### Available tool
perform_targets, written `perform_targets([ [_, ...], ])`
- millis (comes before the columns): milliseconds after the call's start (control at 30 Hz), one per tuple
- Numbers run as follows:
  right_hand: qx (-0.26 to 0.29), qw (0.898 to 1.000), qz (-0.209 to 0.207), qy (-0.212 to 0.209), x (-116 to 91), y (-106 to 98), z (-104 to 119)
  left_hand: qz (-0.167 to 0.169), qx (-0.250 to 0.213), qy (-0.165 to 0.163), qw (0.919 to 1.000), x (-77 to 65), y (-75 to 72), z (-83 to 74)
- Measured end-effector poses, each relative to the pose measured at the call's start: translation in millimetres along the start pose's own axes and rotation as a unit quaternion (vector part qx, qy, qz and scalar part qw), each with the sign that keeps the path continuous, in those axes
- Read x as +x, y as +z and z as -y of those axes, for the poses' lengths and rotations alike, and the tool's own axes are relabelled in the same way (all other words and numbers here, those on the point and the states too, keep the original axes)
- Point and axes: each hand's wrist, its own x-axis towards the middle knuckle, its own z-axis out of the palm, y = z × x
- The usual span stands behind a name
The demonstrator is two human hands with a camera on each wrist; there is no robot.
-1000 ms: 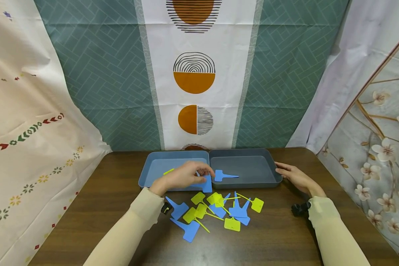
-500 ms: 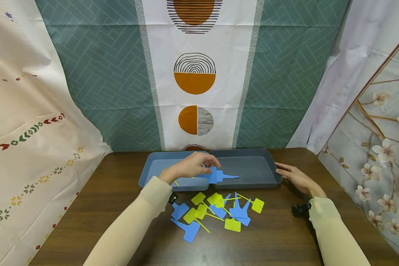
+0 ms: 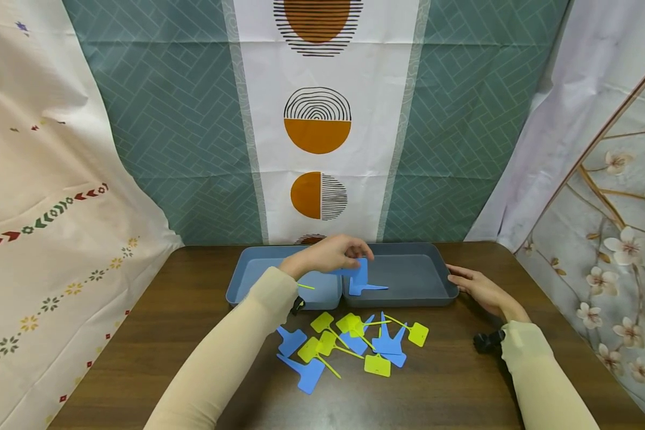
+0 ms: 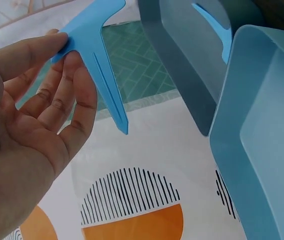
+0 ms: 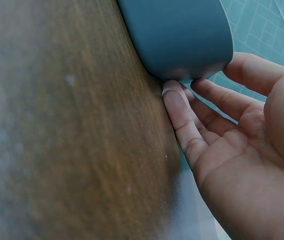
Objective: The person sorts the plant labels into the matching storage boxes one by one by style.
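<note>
Head view, left hand: the left hand (image 3: pixel 337 252) pinches a blue tag (image 3: pixel 360 272) above the left edge of the dark tray (image 3: pixel 416 276).
Head view, dark tray: a second blue tag (image 3: pixel 373 288) lies inside near its near left corner, partly hidden by the held one.
Head view, right hand: the right hand (image 3: pixel 481 291) touches the dark tray's right edge.
Head view, light blue tray: the light blue tray (image 3: pixel 258 272) stands just left of the dark one, toward the table's far edge; a yellow tag (image 3: pixel 306 286) shows inside, partly hidden.
Head view, table: loose yellow tags (image 3: pixel 377 365) and loose blue tags (image 3: pixel 308 377) overlap on the table (image 3: pixel 441 388), nearer its front edge than the trays.
Left wrist view, grip: thumb and fingers pinch the held tag by its broad head, pointed stem free.
Right wrist view, fingers: slightly spread, nearly straight, tips against the dark tray's outer corner.
</note>
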Motion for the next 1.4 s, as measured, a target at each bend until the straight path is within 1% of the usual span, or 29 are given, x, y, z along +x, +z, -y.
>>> perform_targets([
  [133, -0.004, 1.0, -0.002, 0.002, 1, 0, -1, 0.006, -0.008, -0.003, 0.9999, 10.5, 0.2, 0.5],
  [400, 0.0, 1.0, -0.007, 0.007, 2, 0, -1, 0.02, 0.001, -0.012, 0.9997, 27.3, 3.7, 5.3],
  [600, 0.003, 1.0, -0.007, 0.005, 1, -1, 0, 0.037, 0.009, -0.028, 0.9989, 40.7, 3.9, 2.1],
  [833, 0.006, 1.0, -0.006, 0.006, 2, 0, 0, 0.043, 0.009, -0.027, 0.9987, 54.6, 2.8, 1.7],
  [967, 0.004, 1.0, -0.008, 0.01, 2, 0, 0, 0.047, 0.018, -0.038, 0.998, 61.0, 5.1, 0.6],
  [1167, 0.001, 1.0, -0.011, 0.009, 1, -1, 0, 0.055, 0.016, -0.052, 0.997, 70.4, 8.5, -4.7],
  [1400, -0.002, 1.0, -0.007, 0.008, 1, -1, 0, 0.062, 0.042, -0.069, 0.9948, 80.5, 19.9, -2.5],
])
